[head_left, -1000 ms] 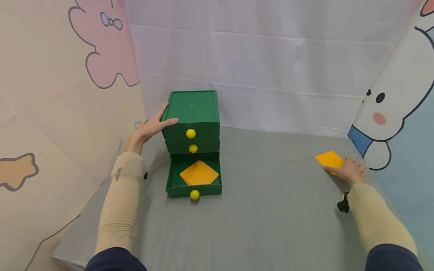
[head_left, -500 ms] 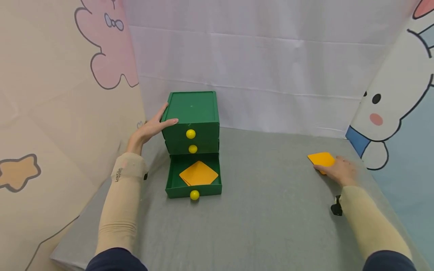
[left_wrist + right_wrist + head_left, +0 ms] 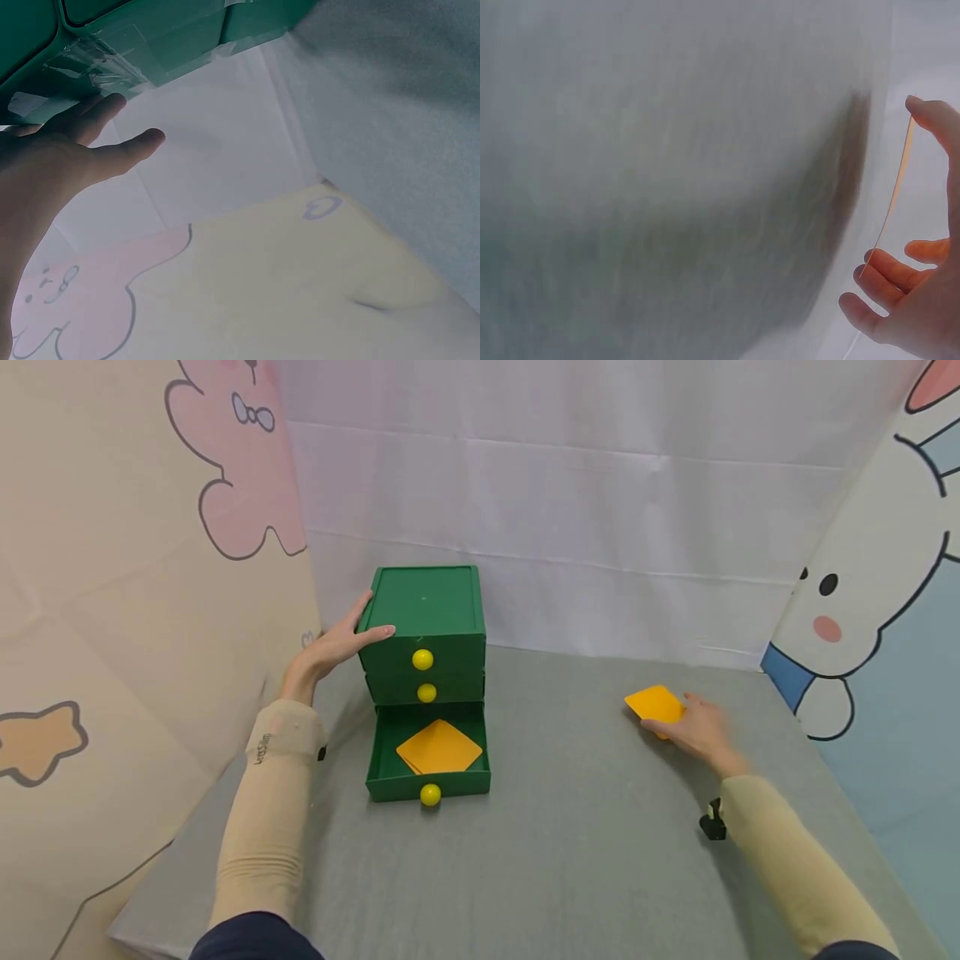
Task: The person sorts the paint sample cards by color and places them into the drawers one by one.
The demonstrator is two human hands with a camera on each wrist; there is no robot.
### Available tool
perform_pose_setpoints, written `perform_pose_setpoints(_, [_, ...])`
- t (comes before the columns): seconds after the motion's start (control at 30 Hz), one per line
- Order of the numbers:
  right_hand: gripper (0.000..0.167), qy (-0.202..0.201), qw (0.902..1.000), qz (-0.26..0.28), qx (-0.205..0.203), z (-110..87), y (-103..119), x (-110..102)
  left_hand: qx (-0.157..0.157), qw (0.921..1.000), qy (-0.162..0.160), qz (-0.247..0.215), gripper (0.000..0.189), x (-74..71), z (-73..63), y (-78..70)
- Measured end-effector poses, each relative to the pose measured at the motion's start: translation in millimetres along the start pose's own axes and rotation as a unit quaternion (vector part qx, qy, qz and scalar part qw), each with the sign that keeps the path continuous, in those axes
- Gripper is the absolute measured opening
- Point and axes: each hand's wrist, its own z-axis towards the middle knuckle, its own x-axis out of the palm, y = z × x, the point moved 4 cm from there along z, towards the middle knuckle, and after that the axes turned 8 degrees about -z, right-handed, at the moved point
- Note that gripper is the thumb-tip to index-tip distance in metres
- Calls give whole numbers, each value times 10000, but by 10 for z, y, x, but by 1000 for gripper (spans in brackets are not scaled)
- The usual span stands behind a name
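On the left of the head view stands a small green drawer cabinet (image 3: 429, 602) with round yellow knobs. Its bottom drawer (image 3: 390, 787) is pulled out and has orange square paper (image 3: 441, 747) lying in it. My left hand (image 3: 330, 647) rests on the cabinet's left top edge, thumb and fingers spread; the left wrist view shows the fingers against its taped green side. Over on the right, my right hand (image 3: 697, 728) holds a sheet of orange paper (image 3: 656, 708). In the right wrist view this sheet (image 3: 900, 176) is edge-on, slightly bowed between thumb and fingers, above the table.
A grey cloth covers the table (image 3: 555, 835). A white curtain (image 3: 570, 543) hangs behind it, with printed cartoon panels to the left (image 3: 135, 610) and right (image 3: 900, 693). The upper two drawers (image 3: 457, 656) are closed.
My right hand has carried the orange sheet leftward across the table, toward the cabinet. My left hand, the cabinet and the open drawer stay where they were.
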Motion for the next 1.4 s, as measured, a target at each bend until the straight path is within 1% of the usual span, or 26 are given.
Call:
perform_pose_setpoints(0.17, [105, -203, 9990, 60, -386, -13, 206, 4, 5, 10000, 32, -65, 94, 12, 21, 1])
perform_pose_setpoints(0.47, [100, -388, 9953, 396, -800, -38, 616, 10, 16, 10000, 43, -78, 94, 20, 35, -21])
perform_pose_setpoints(0.7, [95, -333, 9905, 478, -1249, -109, 956, 50, -18, 10000, 24, -59, 93, 20, 8, -23])
perform_pose_setpoints(0.8, [93, -346, 9869, 546, -1477, -145, 1104, 44, -40, 10000, 14, -47, 93, 16, -2, -21])
perform_pose_setpoints(0.97, [93, -257, 9813, 613, -1806, -200, 1318, 55, -42, 10000, 4, -47, 94, 10, -7, -27])
perform_pose_setpoints(1.2, [98, -105, 9745, 559, -2169, -278, 1619, 69, -35, 10000, -10, -49, 93, 12, -17, -39])
perform_pose_setpoints(1.4, [95, 74, 9697, 533, -2385, -369, 1906, 95, -38, 10000, -35, -45, 93, 14, -24, -48])
